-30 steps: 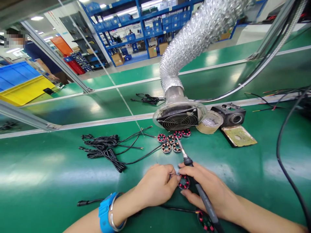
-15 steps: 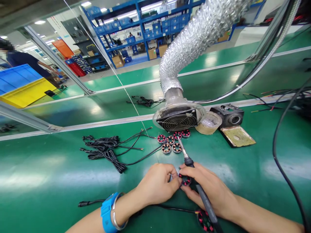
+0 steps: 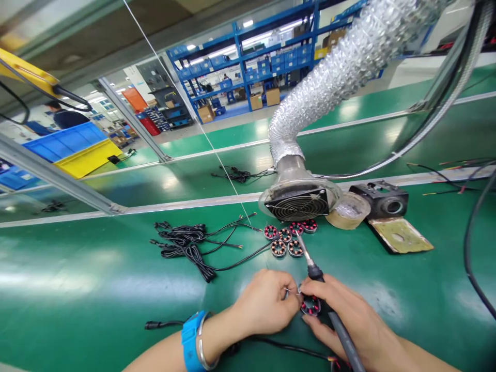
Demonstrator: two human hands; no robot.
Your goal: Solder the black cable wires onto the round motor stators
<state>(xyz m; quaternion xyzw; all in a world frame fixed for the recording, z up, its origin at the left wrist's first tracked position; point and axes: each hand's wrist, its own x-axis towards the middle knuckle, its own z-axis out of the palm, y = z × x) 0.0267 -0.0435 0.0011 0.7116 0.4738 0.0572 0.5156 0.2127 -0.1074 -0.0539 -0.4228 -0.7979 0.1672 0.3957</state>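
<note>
My left hand [image 3: 267,302], wearing a blue wristband [image 3: 190,341] and a metal bangle, is closed in a pinch on a thin silvery wire [image 3: 287,291]. That wire reaches the edge of a small ring-shaped motor stator [image 3: 310,305] with red windings. My right hand [image 3: 351,310] grips a soldering iron [image 3: 315,271] and also steadies this stator with thumb and fingers. The iron's tip points away from me, over several finished-looking stators [image 3: 295,248] with red or copper windings. Below my hands, a black cable [image 3: 287,347] runs to another stator, mostly cut off by the frame.
Bundled black cables [image 3: 182,240] lie left of the stators. Behind stand a fume extractor fan [image 3: 298,205] with a silver duct [image 3: 329,88], a tape roll [image 3: 349,211], and a black iron stand [image 3: 382,199] with a yellowish sponge [image 3: 401,235]. A co-worker [image 3: 70,118] is far left.
The view has swung up and left, so everything appears farther right and lower. Both hands keep their hold, the left still pinching wire beside the stator.
</note>
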